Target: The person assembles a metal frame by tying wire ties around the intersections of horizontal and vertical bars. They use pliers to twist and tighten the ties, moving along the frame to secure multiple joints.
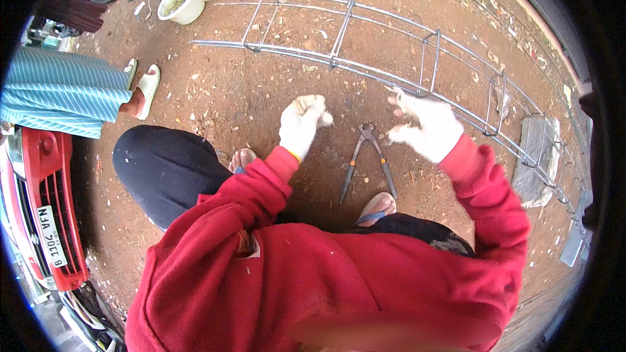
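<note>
My left hand (303,124), in a white work glove, is closed in front of my knees; what its curled fingers hold, if anything, is hidden. My right hand (427,127), also white-gloved, is raised with its fingers apart beside the near bar of a long steel rebar cage (332,62). Whether its fingertips touch the bar I cannot tell. The cage, made of thin bars joined by rectangular stirrups, stretches across the ground beyond both hands. Between the hands and my feet lie steel pincers (367,134), their handles spread toward me.
A white bucket (186,8) with grey contents stands near the cage's left end. A grey block (538,160) lies by its right end. At left are a person in a blue striped garment (62,88) and a red car front (55,189). A wall edge runs along the right.
</note>
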Demonstrator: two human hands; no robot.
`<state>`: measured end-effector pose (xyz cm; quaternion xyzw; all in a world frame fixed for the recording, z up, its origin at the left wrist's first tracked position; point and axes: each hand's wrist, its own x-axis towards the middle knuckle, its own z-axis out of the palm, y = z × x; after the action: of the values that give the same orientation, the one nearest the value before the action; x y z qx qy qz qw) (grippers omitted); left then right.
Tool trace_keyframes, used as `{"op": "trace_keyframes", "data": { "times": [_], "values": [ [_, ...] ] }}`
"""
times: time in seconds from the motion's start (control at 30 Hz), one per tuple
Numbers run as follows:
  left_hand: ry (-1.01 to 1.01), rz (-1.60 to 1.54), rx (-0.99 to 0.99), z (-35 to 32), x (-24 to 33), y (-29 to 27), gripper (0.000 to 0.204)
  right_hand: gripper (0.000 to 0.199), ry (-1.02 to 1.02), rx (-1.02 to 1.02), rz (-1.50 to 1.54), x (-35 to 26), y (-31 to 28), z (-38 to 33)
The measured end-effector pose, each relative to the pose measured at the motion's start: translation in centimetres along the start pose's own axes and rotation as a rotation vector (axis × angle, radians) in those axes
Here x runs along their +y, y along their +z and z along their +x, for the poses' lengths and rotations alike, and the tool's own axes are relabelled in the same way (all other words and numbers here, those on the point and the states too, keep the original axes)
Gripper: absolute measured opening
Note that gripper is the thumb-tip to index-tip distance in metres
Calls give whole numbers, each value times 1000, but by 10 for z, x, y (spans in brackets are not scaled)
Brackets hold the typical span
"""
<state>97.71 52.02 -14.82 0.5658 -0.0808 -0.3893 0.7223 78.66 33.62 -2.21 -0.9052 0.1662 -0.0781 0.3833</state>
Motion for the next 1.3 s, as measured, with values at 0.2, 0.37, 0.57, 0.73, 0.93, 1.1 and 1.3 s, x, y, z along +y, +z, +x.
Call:
{"op": "trace_keyframes", "data": {
  "times": [0.2, 0.37, 0.57, 0.73, 0.93, 1.1, 1.3],
  "values": [
    [-25, 21, 93, 34, 25, 6, 20, 32, -358, -36, -632, -44, -47, 116],
    [100, 202, 154, 34, 21, 7, 20, 32, -287, -109, -582, -41, -36, 193],
    [229, 303, 66, 60, 36, 16, 17, 32, -680, -96, -642, -17, 10, 216],
    [85, 54, -187, 72, 51, 13, 17, 27, -616, -377, -761, -2, 21, 230],
    [-118, -266, -349, 78, 58, 1, 26, 31, -473, -349, -757, 14, 27, 244],
    [-235, -297, -386, 79, 62, -3, 32, 46, -305, -439, -787, 15, 31, 251],
    [-210, -322, -413, 76, 63, -2, 35, 49, -249, -490, -776, 6, 23, 251]
  ]
}}
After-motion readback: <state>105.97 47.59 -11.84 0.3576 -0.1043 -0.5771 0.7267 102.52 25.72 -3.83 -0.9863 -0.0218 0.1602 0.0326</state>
